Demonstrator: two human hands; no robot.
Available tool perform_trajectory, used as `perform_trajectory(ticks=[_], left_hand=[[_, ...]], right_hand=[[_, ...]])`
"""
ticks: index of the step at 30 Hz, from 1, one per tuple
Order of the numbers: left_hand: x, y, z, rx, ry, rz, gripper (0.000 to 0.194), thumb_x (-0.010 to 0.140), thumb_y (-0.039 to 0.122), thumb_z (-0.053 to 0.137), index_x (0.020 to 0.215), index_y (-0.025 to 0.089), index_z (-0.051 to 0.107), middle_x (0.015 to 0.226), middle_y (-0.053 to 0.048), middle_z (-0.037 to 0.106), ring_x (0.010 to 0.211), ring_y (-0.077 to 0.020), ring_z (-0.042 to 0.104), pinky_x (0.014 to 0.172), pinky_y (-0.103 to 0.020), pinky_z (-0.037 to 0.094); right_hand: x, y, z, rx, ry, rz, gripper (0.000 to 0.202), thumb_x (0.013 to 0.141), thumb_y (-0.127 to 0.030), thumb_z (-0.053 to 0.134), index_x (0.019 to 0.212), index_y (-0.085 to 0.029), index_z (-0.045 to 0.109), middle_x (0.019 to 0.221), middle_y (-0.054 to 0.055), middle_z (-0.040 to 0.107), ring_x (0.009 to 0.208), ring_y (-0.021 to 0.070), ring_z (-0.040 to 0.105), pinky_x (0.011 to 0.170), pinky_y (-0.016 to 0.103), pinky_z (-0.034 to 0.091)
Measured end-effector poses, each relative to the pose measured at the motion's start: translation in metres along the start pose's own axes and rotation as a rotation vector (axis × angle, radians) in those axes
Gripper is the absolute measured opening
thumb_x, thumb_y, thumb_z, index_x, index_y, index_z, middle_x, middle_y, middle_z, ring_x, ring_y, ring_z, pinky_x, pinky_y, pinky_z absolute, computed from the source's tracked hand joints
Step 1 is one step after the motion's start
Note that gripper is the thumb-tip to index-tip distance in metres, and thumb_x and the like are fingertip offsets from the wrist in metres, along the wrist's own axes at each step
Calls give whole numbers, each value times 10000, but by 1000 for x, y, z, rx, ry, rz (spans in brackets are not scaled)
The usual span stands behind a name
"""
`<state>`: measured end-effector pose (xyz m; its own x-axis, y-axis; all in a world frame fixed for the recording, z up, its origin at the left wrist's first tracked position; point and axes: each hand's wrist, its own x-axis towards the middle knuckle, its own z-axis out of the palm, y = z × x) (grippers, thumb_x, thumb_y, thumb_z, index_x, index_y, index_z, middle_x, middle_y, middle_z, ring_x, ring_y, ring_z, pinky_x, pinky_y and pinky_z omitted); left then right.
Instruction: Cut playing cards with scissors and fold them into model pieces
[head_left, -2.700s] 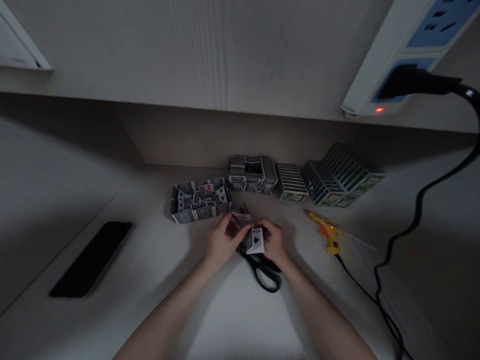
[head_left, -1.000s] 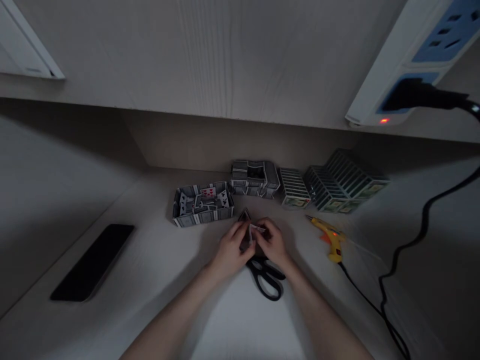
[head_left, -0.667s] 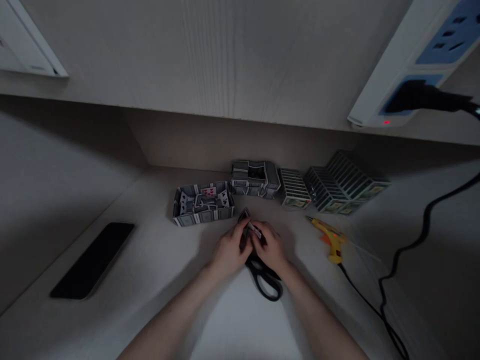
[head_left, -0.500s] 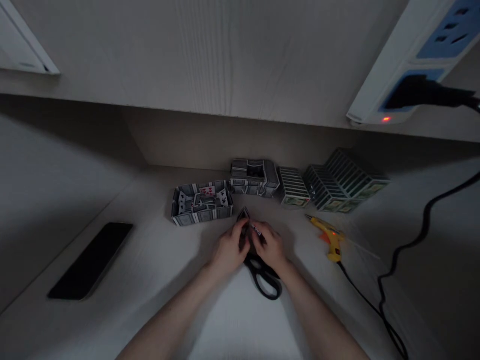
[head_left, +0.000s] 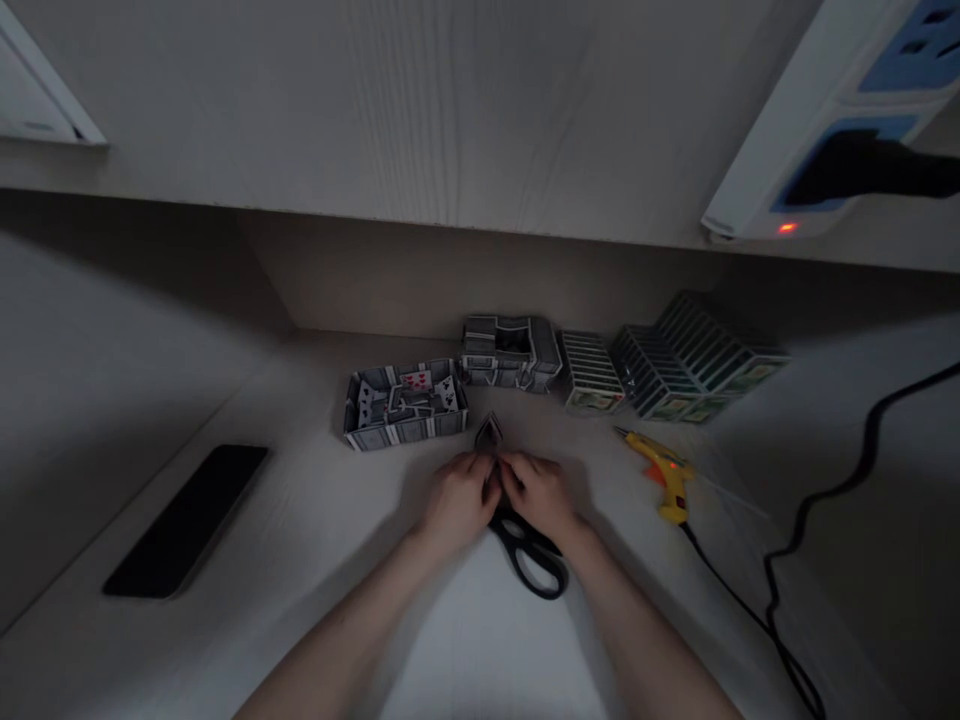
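Observation:
My left hand [head_left: 459,500] and my right hand [head_left: 541,495] meet over the middle of the table, both closed in a pinch. Between their fingertips is a small piece of playing card, now mostly covered by the fingers. Just beyond the fingertips a small folded card piece [head_left: 489,430] forms a dark pointed shape; whether it joins the held piece I cannot tell. Under the hands lie black-handled scissors [head_left: 534,565], their blades hidden. Farther off stands an open box made of playing cards [head_left: 405,430], with white card faces inside.
Behind stand a grey card-built block [head_left: 510,355], a ridged card stack [head_left: 592,372] and a stepped card structure [head_left: 690,360]. A yellow glue gun [head_left: 664,475] with a black cord lies right. A black phone [head_left: 187,520] lies left. A power strip [head_left: 810,150] is mounted above right.
My right hand's fingers have turned inward and down, covering the white printed card piece that showed before. The fingertips have drawn slightly nearer to me, baring more of the folded piece. The view shifts slightly.

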<state>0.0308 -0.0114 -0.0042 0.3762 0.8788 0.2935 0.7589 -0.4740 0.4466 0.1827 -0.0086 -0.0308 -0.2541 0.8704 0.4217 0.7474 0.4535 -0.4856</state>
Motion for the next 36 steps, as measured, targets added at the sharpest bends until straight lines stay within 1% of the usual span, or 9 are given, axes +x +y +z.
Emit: perform_trajectory(ticks=[7,12,16,21,24,27,31,34,36], left_hand=[[0,-2,3,7,2,-13,188,816,161,423,939,175,565,870,-70,633,783,-162,586,681,-256,444],[0,-1,-2,7,-84,-33,200,848,208,397,946,193,571,807,-55,655,691,-148,604,589,-232,414],[0,1,-5,26,-108,-84,212,846,242,405,944,197,588,759,-49,664,633,-141,604,557,-225,395],[0,0,-8,40,-88,-72,205,822,231,425,857,198,625,743,-50,664,626,-146,599,561,-232,395],[1,-2,-9,34,-66,-57,191,806,218,444,811,203,635,729,-45,659,626,-147,593,562,-235,393],[1,-2,-9,53,-72,-59,186,807,236,448,792,203,631,713,-40,657,610,-142,588,548,-232,381],[1,-1,-8,103,-90,-43,206,825,261,422,783,197,613,721,-40,663,613,-151,596,528,-236,365],[1,-1,-7,111,-97,-24,221,836,262,404,781,196,608,726,-43,669,620,-160,603,525,-242,364],[1,-1,-7,102,-110,-26,221,837,262,405,794,195,611,734,-48,673,625,-164,608,528,-244,367]], right_hand=[[1,-2,-1,-98,18,11,237,833,-228,447,1013,-227,601,874,64,701,712,175,641,644,269,440],[2,-5,-3,-82,-19,66,279,790,-241,478,1055,-202,555,849,69,701,703,192,649,615,267,442],[2,-9,-5,-93,-62,120,369,755,-276,501,1113,-186,506,756,56,700,641,192,643,561,254,422],[3,-12,-14,-52,-107,71,232,721,-297,523,920,-199,591,711,49,685,626,189,622,550,247,392],[3,-12,-19,35,-125,43,146,748,-297,506,805,-204,603,677,35,660,609,169,592,556,242,379],[1,-10,-19,215,-54,110,214,811,-328,447,750,-192,600,599,18,597,538,141,533,516,236,359],[4,-5,-15,442,174,271,252,836,-356,421,855,-180,600,539,-15,499,493,128,468,464,228,344],[16,0,-13,393,240,344,260,781,-334,507,972,-176,586,580,-15,521,511,130,478,483,231,371],[29,3,-12,320,237,331,320,737,-290,541,1035,-177,573,757,33,595,600,144,527,554,254,420]])
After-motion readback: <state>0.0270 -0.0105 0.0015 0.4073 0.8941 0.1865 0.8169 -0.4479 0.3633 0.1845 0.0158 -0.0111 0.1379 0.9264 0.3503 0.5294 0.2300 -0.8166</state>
